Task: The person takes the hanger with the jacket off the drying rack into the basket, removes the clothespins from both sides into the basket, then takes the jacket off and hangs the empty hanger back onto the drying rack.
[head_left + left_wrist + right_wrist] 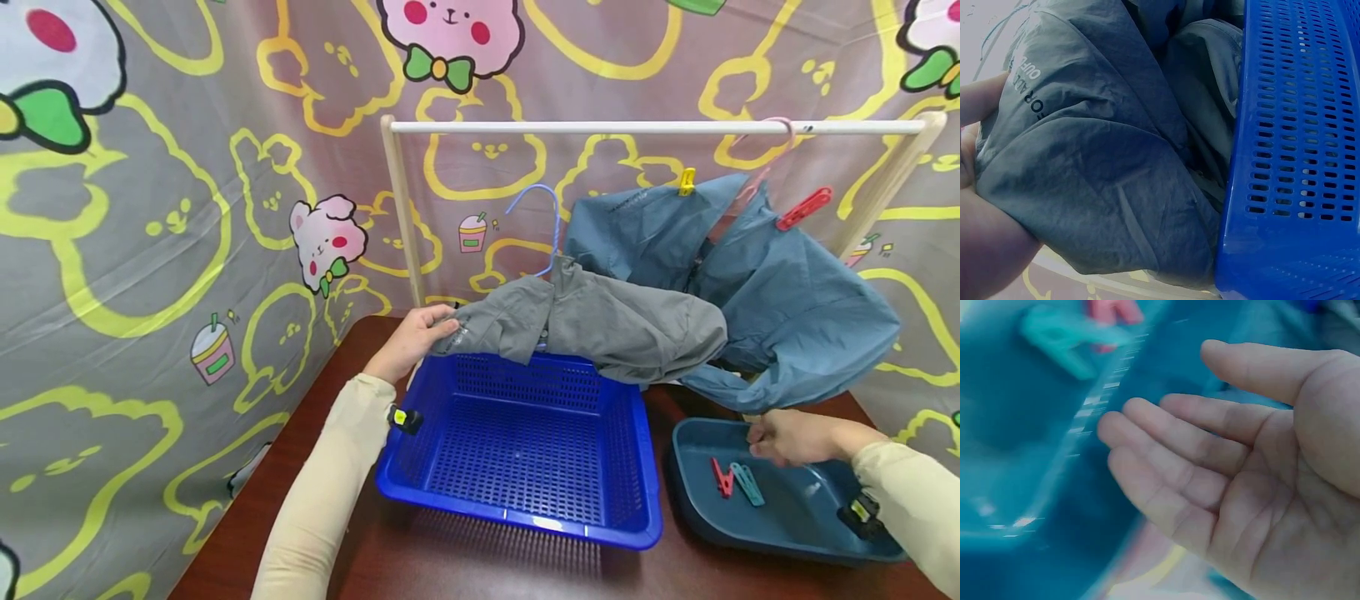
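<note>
My left hand (pixel 414 340) pinches the left sleeve end of a grey jacket (pixel 630 321) between thumb and fingers. In the left wrist view, printed lettering shows on the grey jacket (pixel 1091 144) beside the thumb. The jacket hangs on a blue hanger (pixel 557 221), in front of the rail and over the back of a blue basket (pixel 517 521). My right hand (pixel 798 437) is above a dark teal tray (pixel 787 533), its fingers relaxed and holding nothing in the right wrist view. A red clothespin (pixel 722 478) and a teal clothespin (pixel 747 484) lie in the tray.
A white rail (pixel 600 127) on wooden posts spans the back. From it a blue jacket (pixel 810 308) hangs on a pink hanger (pixel 787 129), with a yellow clothespin (pixel 686 182) and a red clothespin (pixel 804 208) on it. A patterned curtain (pixel 150 275) surrounds the brown table (pixel 480 575).
</note>
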`<state>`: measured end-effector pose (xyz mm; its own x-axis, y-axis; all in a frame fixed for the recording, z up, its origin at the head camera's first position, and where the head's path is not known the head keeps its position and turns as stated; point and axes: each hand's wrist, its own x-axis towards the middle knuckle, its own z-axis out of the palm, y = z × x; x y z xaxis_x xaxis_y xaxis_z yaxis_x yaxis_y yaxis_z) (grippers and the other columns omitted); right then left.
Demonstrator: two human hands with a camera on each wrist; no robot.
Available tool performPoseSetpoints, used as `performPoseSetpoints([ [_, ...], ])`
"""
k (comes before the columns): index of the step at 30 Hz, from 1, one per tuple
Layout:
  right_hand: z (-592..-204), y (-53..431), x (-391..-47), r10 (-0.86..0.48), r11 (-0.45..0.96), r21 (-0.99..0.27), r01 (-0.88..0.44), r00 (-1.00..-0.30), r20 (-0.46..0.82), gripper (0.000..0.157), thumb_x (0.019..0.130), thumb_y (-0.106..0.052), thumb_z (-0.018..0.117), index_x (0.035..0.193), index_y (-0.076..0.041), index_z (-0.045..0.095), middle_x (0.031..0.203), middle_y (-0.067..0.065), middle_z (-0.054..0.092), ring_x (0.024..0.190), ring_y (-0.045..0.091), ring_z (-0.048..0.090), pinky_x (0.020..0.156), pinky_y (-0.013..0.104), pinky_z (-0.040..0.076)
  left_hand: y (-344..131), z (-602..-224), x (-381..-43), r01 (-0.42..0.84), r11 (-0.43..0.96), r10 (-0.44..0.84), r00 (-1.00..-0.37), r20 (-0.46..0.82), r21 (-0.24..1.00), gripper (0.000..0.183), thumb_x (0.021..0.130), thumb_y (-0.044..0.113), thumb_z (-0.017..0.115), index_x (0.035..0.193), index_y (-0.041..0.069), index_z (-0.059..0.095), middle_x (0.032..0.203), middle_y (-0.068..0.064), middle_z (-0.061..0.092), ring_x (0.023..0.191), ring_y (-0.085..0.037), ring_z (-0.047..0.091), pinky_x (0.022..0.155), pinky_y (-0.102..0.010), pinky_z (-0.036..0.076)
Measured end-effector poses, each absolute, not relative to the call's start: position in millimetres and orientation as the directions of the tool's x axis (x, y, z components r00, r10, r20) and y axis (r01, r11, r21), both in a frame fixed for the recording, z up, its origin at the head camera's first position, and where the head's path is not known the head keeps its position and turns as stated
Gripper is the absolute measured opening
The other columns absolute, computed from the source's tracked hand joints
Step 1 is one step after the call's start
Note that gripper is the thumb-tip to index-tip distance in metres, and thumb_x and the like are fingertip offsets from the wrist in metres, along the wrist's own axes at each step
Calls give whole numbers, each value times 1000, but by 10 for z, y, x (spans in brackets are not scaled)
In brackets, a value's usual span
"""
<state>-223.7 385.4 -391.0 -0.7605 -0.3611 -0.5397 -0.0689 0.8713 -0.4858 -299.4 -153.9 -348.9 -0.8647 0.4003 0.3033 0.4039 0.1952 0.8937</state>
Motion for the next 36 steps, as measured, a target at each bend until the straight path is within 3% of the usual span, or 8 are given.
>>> performPoseSetpoints([
  [6,-3405,3608,-2194,-453,861,-421,-286,-808,-376,21,95,-20,58,104,-3,66,83,-3,61,72,10,56,64,31,48,-1565,-3499,-2981,421,186,390,-861,327,888,18,96,5,53,103,-12,59,83,0,55,77,-11,49,72,-24,41],
  [12,-3051,3307,-2116,-439,841,-332,-428,-898,45,13,95,-20,59,96,-11,67,74,-8,57,62,5,50,54,26,42,-1573,-3496,-2973,418,169,401,-857,325,893,18,97,5,52,101,-11,58,80,0,52,74,-11,46,69,-25,39],
  [16,-2979,3134,-2139,-418,810,-252,-529,-823,385,11,91,-11,64,80,-15,65,63,-10,49,53,4,42,50,25,36,-1569,-3498,-2980,400,157,403,-861,311,903,17,97,5,52,100,-11,58,78,-1,50,71,-11,46,65,-25,39],
  [20,-2927,2958,-2226,-389,769,-180,-614,-672,630,11,83,-2,70,79,-11,66,71,-6,54,63,6,45,57,23,36,-1561,-3481,-2966,376,143,405,-866,292,916,17,97,3,51,100,-12,57,73,0,47,65,-11,44,60,-24,38],
  [24,-2863,2775,-2339,-361,756,-182,-629,-632,686,13,83,-4,71,94,-4,65,94,9,59,90,23,52,76,37,40,-1550,-3475,-2951,377,123,404,-864,300,918,18,96,4,53,100,-13,57,71,1,48,63,-10,44,59,-24,38],
  [29,-2838,2640,-2471,-352,807,-248,-535,-775,525,36,93,-26,62,121,-3,58,116,19,57,107,38,50,86,56,37,-1523,-3473,-2940,361,62,406,-861,307,931,16,96,3,51,98,-13,55,68,3,48,60,-8,45,57,-22,39],
  [33,-2891,2603,-2564,-382,813,-250,-526,-806,453,25,96,-28,58,109,-7,65,101,12,65,87,28,59,75,48,45,-1539,-3475,-2935,338,41,409,-864,293,940,16,97,3,50,99,-13,56,70,2,52,61,-8,49,56,-22,43],
  [36,-2935,2590,-2598,-399,803,-232,-550,-784,476,14,95,-21,59,90,-10,67,81,4,63,68,19,54,63,40,43,-1570,-3463,-2938,379,111,407,-861,306,919,18,97,5,52,101,-11,58,74,2,53,65,-9,49,61,-24,42],
])
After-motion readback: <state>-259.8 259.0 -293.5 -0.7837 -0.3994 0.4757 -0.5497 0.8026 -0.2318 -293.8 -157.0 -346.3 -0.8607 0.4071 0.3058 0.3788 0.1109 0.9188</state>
